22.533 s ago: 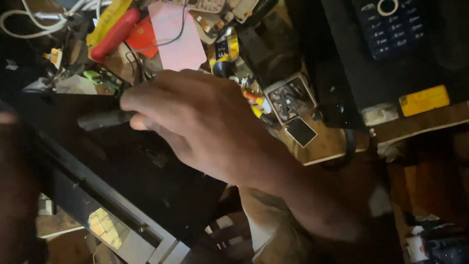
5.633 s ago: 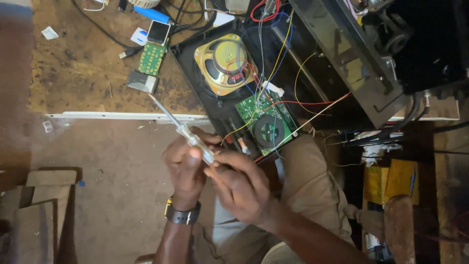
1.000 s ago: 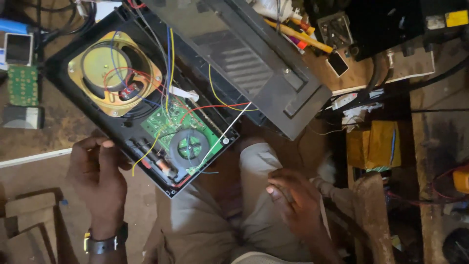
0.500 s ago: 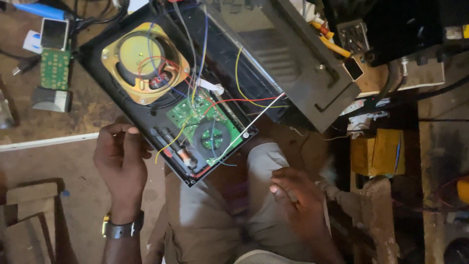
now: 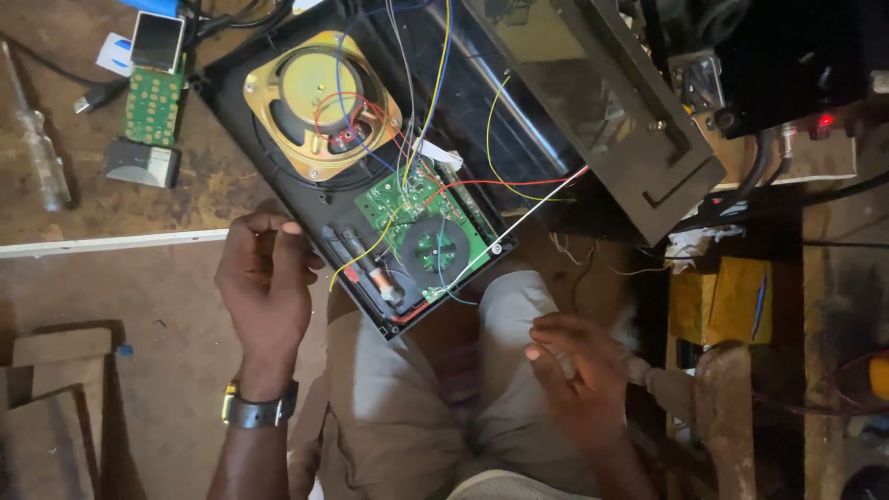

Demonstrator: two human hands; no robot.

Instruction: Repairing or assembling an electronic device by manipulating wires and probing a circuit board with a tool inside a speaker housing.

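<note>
Screwdriver (image 5: 37, 139): lies on the far left of the worktop (image 5: 83, 199), clear faceted handle, thin metal shaft, well apart from both hands.
Phone parts: a small green keypad board (image 5: 153, 104) with a little screen (image 5: 156, 40) above it and a grey block (image 5: 141, 163) below, all flat on the scuffed brown wood.
Left hand (image 5: 267, 292): loosely curled, fingertips drawn together at the lower left edge of the open radio case (image 5: 370, 319); whether it pinches something small I cannot tell.
Radio case: black plastic shell, lying open and tilted, half on the worktop's edge and half over the person's lap in beige trousers (image 5: 389, 417).
Speaker (image 5: 319, 104): round cone in a brass-coloured metal frame, red and blue wires running to it.
Circuit board (image 5: 426, 236): glossy green, with a dark round part in the middle; thin yellow, red, white and blue wires loop off it.
Handling advice: I would steady the case by its rigid rim, keep fingers off the thin soldered wires, and stop it sliding off the knee.
Right hand (image 5: 579, 375): empty, fingers slack and half bent, hovering over the right thigh, near but apart from the case.
Back cover (image 5: 602, 111): dark, flat, ribbed, leaning to the right of the shell.
</note>
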